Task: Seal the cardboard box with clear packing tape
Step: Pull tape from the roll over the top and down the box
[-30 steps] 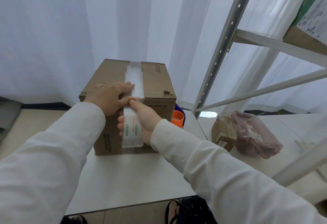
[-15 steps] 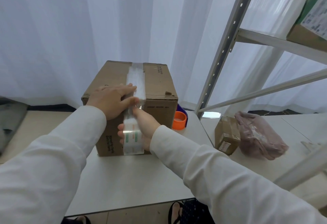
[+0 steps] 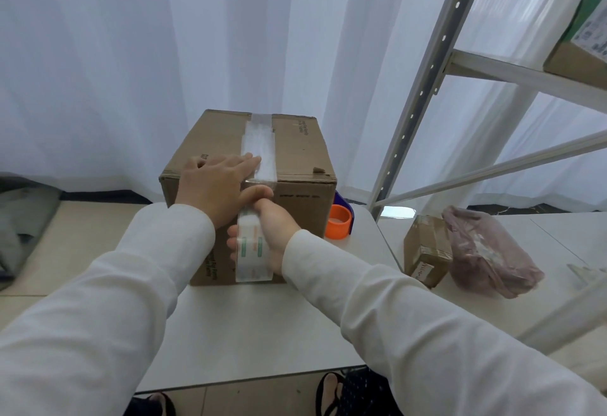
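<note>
Since earlier frame: tape roll (image 3: 253, 253) lower down front face of cardboard box (image 3: 299, 166), centre frame. Left hand (image 3: 216, 185) flat, pressing tape at edge; right hand (image 3: 274, 235) curled round roll. Film thin, clingy (tears easily); hold roll by core.

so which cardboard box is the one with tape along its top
The large brown cardboard box under the left hand; the small cardboard box sits apart, beside the pink bag.

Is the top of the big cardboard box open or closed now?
Closed. The cardboard box has flat flaps, with clear tape along the top seam.
</note>
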